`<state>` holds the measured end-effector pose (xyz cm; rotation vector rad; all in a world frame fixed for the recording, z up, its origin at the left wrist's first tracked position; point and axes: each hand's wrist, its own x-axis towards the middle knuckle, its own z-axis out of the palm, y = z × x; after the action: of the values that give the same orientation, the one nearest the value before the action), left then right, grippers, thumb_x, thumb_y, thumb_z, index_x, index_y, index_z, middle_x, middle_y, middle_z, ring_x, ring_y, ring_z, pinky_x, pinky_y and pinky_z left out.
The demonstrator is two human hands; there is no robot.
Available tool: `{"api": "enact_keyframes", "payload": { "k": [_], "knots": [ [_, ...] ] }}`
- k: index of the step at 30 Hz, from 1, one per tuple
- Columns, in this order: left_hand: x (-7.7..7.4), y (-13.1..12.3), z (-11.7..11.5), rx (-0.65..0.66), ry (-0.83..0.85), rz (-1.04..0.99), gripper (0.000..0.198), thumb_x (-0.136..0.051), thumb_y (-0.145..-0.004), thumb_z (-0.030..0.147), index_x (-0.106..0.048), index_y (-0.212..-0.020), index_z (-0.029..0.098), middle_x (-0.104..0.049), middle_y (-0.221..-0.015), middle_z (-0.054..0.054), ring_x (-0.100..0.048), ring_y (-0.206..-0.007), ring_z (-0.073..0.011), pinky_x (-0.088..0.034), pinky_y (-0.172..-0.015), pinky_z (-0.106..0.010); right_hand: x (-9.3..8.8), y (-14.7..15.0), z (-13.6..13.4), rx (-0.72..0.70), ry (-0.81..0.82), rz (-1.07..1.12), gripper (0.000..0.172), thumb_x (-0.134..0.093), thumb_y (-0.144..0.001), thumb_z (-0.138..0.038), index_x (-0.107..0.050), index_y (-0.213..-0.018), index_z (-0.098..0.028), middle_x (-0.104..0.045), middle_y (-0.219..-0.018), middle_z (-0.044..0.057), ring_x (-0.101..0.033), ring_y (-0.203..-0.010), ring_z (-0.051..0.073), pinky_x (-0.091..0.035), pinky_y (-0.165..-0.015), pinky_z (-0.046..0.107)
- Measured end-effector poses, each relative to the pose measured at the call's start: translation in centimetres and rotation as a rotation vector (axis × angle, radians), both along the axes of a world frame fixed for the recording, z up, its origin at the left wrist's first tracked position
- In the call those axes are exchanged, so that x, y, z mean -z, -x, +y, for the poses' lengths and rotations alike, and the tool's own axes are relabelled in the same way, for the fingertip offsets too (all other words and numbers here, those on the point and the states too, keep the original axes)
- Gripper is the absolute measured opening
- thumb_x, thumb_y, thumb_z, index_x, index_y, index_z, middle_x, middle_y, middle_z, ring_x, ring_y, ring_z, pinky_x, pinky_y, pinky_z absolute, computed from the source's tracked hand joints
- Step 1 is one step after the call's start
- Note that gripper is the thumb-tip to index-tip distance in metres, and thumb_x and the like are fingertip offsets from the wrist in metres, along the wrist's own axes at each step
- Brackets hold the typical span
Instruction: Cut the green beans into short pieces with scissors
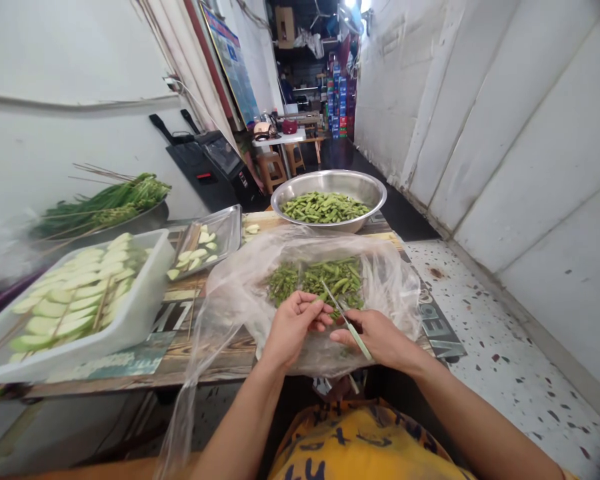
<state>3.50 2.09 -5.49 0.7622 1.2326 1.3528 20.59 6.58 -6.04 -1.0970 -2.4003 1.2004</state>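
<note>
The green pod (322,296) sits at the fingertips of your left hand (294,325), above the plastic bag (399,280) spread in front of you. Your left fingers are pinched together on it, though they hide most of its length. Your right hand (376,337) is closed round the scissors (352,329), whose blades slant up and away from you, right beside those left fingertips — and that is the first worry. With so small a pod and so little of it standing clear, a slip or a glance away could put a fingertip between the blades. How far the blades are parted, you cannot tell from here.

Under both hands, the loose pods (339,275) lie in the bag, so a pod that slides out of a weak pinch would likely drop among them and be hard to pick out. The bag itself is thin and rumpled; one edge hangs over the near side of the desk (179,363), where a forearm or knee could snag it and drag the pods toward you. The points could also nick the film if your right wrist dips.

Farther out, the steel bowl (347,226) of pods stands beyond the bag, near the desk's far end — a hard shove on the bag might nudge it. To your left, the white tub (147,303) of skewered slices is well apart from the blades.
</note>
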Motion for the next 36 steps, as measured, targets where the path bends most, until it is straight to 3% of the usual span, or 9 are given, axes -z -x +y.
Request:
{"api": "enact_keyframes", "payload": {
  "k": [13, 17, 21, 23, 25, 28, 30, 33, 36],
  "knots": [
    [0.1, -0.6, 0.1, 0.092, -0.004, 0.083, 0.035, -0.071, -0.068, 0.038, -0.047, -0.078, 0.015, -0.067, -0.066, -0.003, -0.054, -0.044, -0.0075, -0.037, -0.041, -0.018, -0.5, -0.1, -0.1, 0.005, -0.004, 0.014, 0.05, -0.05, -0.08, -0.061, -0.057, -0.062, -0.015, -0.043, -0.054, -0.001, -0.038, -0.053, 0.011, -0.024, -0.047, 0.022],
    [-0.1, -0.3, 0.2, 0.118, 0.025, 0.099, 0.03, -0.07, -0.068, 0.034, -0.05, -0.08, 0.014, -0.067, -0.069, -0.005, -0.056, -0.05, -0.0084, -0.039, -0.046, -0.019, -0.1, -0.4, 0.2, 0.028, 0.113, 0.073, 0.046, -0.057, -0.077, -0.057, -0.048, -0.058, -0.017, -0.045, -0.047, -0.002, -0.041, -0.043, 0.01, -0.026, -0.045, 0.022],
    [-0.8, 2.5, 1.4, -0.053, -0.024, 0.124, 0.022, -0.067, -0.06, 0.02, -0.05, -0.075, 0.016, -0.067, -0.079, -0.003, -0.06, -0.063, -0.0107, -0.044, -0.056, -0.021, -0.1, -0.6, 0.3, 0.08, 0.269, 0.186, 0.04, -0.059, -0.077, -0.054, -0.054, -0.066, -0.016, -0.046, -0.046, -0.003, -0.043, -0.043, 0.01, -0.03, -0.045, 0.021],
    [-1.0, 4.7, 2.8, -0.182, -0.037, 0.265, 0.014, -0.058, -0.061, 0.018, -0.053, -0.074, 0.016, -0.063, -0.07, 0.001, -0.056, -0.058, -0.01, -0.041, -0.055, -0.021, -0.4, -0.6, 0.2, 0.094, 0.318, 0.261, 0.037, -0.059, -0.078, -0.052, -0.058, -0.075, -0.015, -0.049, -0.049, -0.003, -0.046, -0.046, 0.011, -0.033, -0.048, 0.021],
    [-0.9, 6.6, 4.3, -0.24, 0.014, 0.629, 0.014, -0.054, -0.064, 0.019, -0.06, -0.077, 0.017, -0.06, -0.062, 0.001, -0.054, -0.056, -0.0122, -0.039, -0.055, -0.024, -0.7, -0.6, 0.0, 0.101, 0.319, 0.293, 0.036, -0.059, -0.078, -0.05, -0.059, -0.079, -0.014, -0.05, -0.051, -0.003, -0.047, -0.048, 0.011, -0.034, -0.05, 0.021],
    [-0.6, 8.4, 6.2, -0.078, 0.104, 1.257, 0.022, -0.056, -0.069, 0.023, -0.07, -0.085, 0.017, -0.068, -0.081, -0.006, -0.06, -0.075, -0.0202, -0.041, -0.067, -0.029, -0.8, -0.6, -0.2, 0.105, 0.284, 0.271, 0.037, -0.059, -0.079, -0.051, -0.06, -0.08, -0.014, -0.05, -0.052, -0.003, -0.046, -0.05, 0.011, -0.034, -0.049, 0.021],
    [-0.5, 8.8, 6.9, 0.074, 0.191, 1.494, 0.022, -0.056, -0.072, 0.022, -0.072, -0.086, 0.017, -0.07, -0.088, -0.01, -0.061, -0.083, -0.0236, -0.04, -0.07, -0.03, -0.7, -0.7, -0.2, 0.106, 0.247, 0.248, 0.037, -0.058, -0.079, -0.051, -0.062, -0.081, -0.014, -0.05, -0.054, -0.002, -0.046, -0.051, 0.011, -0.033, -0.049, 0.021],
    [-0.9, 9.0, 7.0, 0.148, 0.227, 1.618, 0.019, -0.055, -0.074, 0.021, -0.073, -0.079, 0.016, -0.07, -0.081, -0.011, -0.062, -0.08, -0.0241, -0.039, -0.068, -0.03, -0.4, -0.9, -0.2, 0.108, 0.2, 0.224, 0.036, -0.057, -0.08, -0.05, -0.063, -0.08, -0.014, -0.05, -0.055, -0.002, -0.046, -0.052, 0.011, -0.032, -0.049, 0.021],
    [-1.7, 9.0, 6.1, -0.023, 0.094, 1.473, 0.018, -0.059, -0.074, 0.028, -0.071, -0.073, 0.016, -0.069, -0.077, -0.009, -0.06, -0.076, -0.0218, -0.039, -0.067, -0.029, -0.2, -0.9, -0.2, 0.111, 0.209, 0.221, 0.036, -0.058, -0.08, -0.05, -0.063, -0.08, -0.014, -0.05, -0.055, -0.002, -0.045, -0.052, 0.011, -0.032, -0.049, 0.021]
  ]
}}
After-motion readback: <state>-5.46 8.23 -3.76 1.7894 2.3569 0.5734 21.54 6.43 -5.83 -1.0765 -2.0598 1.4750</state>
